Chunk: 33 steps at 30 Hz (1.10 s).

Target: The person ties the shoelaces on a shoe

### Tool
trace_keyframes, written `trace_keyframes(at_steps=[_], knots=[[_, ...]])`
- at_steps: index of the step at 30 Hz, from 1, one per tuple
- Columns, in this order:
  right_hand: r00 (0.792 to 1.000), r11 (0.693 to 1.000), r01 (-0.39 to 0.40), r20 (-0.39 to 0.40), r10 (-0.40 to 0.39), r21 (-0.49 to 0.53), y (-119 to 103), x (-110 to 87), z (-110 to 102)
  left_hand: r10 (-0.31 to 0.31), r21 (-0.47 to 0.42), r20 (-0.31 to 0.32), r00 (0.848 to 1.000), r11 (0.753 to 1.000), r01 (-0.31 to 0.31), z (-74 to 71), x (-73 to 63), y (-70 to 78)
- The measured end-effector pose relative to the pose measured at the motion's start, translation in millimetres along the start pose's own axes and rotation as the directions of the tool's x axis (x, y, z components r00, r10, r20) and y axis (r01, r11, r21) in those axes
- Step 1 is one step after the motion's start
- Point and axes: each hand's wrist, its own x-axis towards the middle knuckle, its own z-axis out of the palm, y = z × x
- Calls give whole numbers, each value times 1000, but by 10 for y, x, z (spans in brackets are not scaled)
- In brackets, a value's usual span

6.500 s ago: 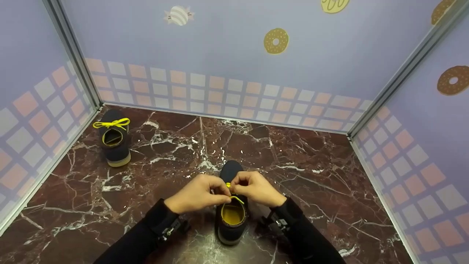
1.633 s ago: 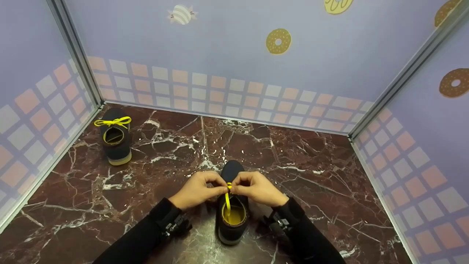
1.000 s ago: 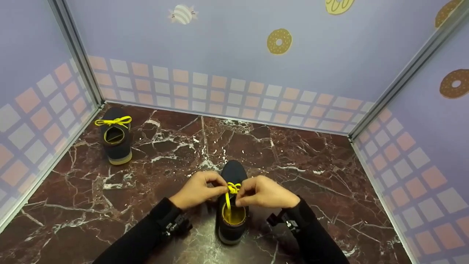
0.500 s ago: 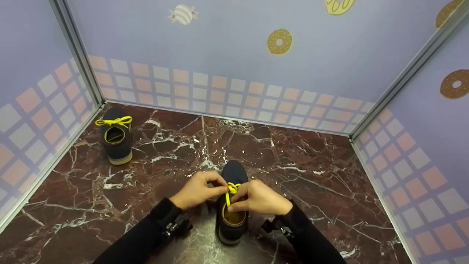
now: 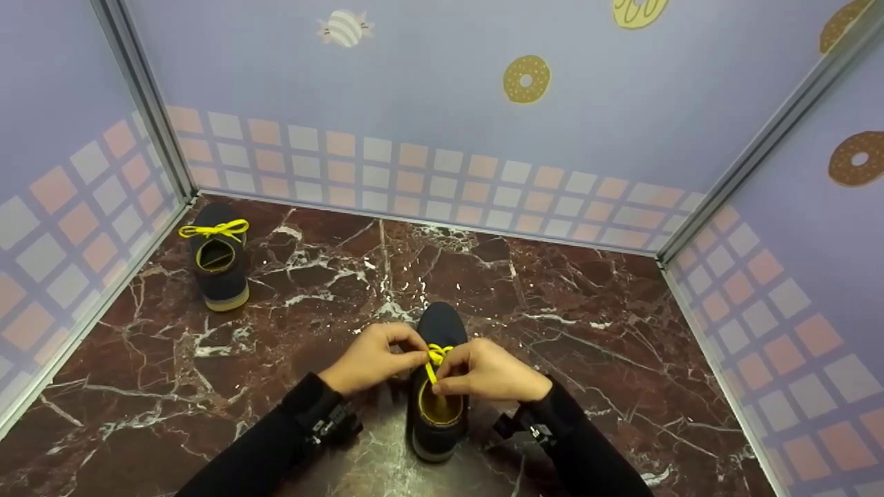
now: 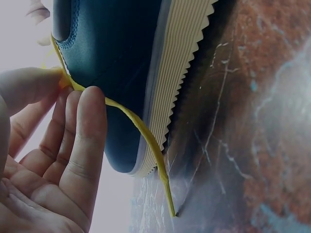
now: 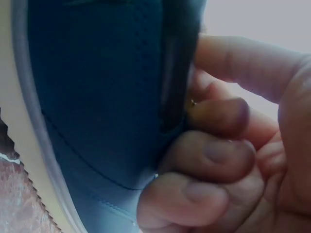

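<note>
A dark sneaker [image 5: 442, 326] stands on the floor, toe pointing away, its opening lined in yellow. Over its tongue sits a small looped knot in the yellow shoelace [image 5: 430, 371]. My left hand [image 5: 373, 357] pinches the lace beside that knot between thumb and index finger. A little nearer the heel, over the opening, my right hand [image 5: 489, 371] pinches the same lace, which runs taut between the two. In the left wrist view a loose lace end [image 6: 138, 125] drapes past my fingers down the sneaker's side. The right wrist view shows curled fingers [image 7: 209, 155] against the dark upper.
Another dark sneaker [image 5: 224, 283], its yellow lace tied in a bow [image 5: 215, 229], stands at the back left corner. Lilac panels [image 5: 428, 90] with pink and white squares enclose the reddish marble floor [image 5: 587, 386] at the back and both sides.
Both hands were together at the knot. My right hand has left it, moved toward the heel and taken the lace hanging into the opening, then lifted it slightly. My left hand has stayed.
</note>
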Motion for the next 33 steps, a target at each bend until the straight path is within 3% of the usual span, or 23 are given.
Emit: trace_keyframes(at_steps=[8, 12, 16, 20, 24, 29, 33], knots=[[999, 999, -31, 6, 31, 33, 42, -58, -106, 95, 57, 0, 995, 994, -95, -11, 17, -23], [997, 982, -70, 40, 64, 176, 95, -75, -142, 168, 69, 9, 986, 983, -169, -9, 10, -23], [994, 937, -96, 87, 70, 336, 130, -88, -176, 237, 100, 8, 971, 966, -237, -6, 14, -35], [994, 921, -81, 95, 48, 382, 164, -97, -215, 292, 117, 6, 956, 950, -290, 0, 24, -43], [995, 939, -86, 84, 62, 332, 196, -115, -272, 314, 121, 2, 949, 942, -312, 11, 30, -33], [990, 985, -95, 120, 77, 147, 270, -107, -310, 301, 101, 10, 953, 948, -301, 24, 18, -26], [986, 992, -79, 156, 63, 99, 326, -98, -316, 279, 68, 18, 960, 958, -279, 30, 13, -26]])
